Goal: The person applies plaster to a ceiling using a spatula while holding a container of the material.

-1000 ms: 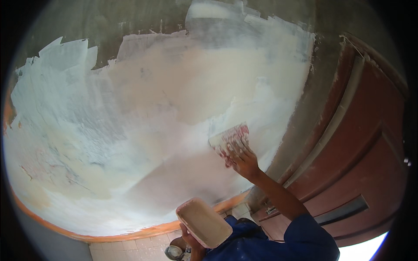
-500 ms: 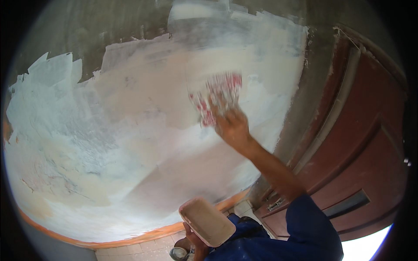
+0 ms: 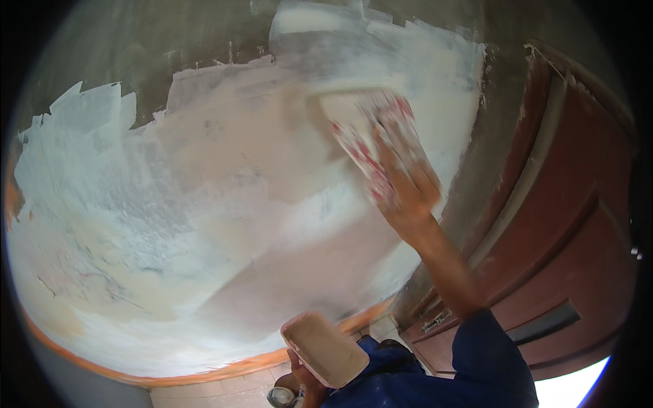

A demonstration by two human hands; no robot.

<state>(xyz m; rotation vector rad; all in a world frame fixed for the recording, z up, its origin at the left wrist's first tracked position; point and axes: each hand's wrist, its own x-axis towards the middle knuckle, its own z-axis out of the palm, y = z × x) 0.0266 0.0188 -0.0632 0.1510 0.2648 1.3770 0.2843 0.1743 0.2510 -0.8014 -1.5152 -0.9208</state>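
Note:
My right hand [image 3: 412, 200] is raised against the wall, gripping a flat, wide putty spreader [image 3: 364, 139], red under white smears and blurred by motion. The spreader's face lies near or on the pale coated wall [image 3: 231, 163]; whether its whole edge touches is unclear. Low in the view, my left hand [image 3: 301, 370] grips the side of a shallow rectangular tray [image 3: 325, 348], pinkish-brown with rounded corners. Most of that hand is hidden by the tray.
Bare grey plaster [image 3: 197, 30] borders the white and cream coating above. At right stands a dark red panelled door [image 3: 537, 272] with a handle [image 3: 435, 321]. An orange strip [image 3: 224, 372] runs along the wall's foot above light floor tiles [image 3: 204, 393].
My right hand and the putty spreader have swept right across the wall, and the spreader has tilted. My left hand and the tray have hardly moved.

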